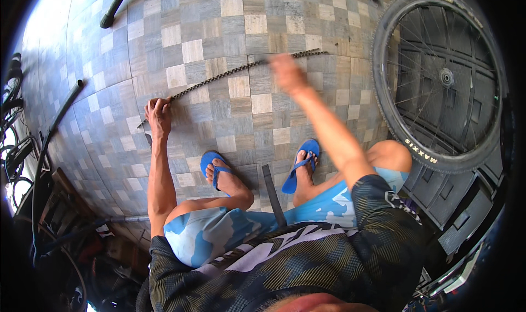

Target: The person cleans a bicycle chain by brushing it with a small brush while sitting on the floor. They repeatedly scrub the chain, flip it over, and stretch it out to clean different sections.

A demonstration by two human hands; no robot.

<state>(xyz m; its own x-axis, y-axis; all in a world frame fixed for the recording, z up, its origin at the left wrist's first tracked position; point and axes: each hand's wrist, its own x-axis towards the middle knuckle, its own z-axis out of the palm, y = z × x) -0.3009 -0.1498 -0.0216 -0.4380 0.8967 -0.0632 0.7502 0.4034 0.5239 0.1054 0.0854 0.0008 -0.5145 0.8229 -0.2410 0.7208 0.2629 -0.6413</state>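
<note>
A dark bicycle chain (219, 76) stretches across the tiled floor in front of me, rising gently from left to right. Near its left end, my left hand (159, 113) has its fingers closed on it, and a short tail of links sticks out past the hand. Toward the other end, my right hand (289, 75) is over the chain or touching it. Motion smears its fingers, so I cannot tell its grip. Beyond that hand, the right end of the chain shows two strands lying close together.
On the right, a bicycle wheel (382, 87) with a black tyre stands against dark panelling (438, 199). Dark tubes (66, 108) are at the left, beside cluttered bike parts. My feet in blue flip-flops (292, 183) are on the floor below the chain. A dark strap (272, 194) hangs between my knees.
</note>
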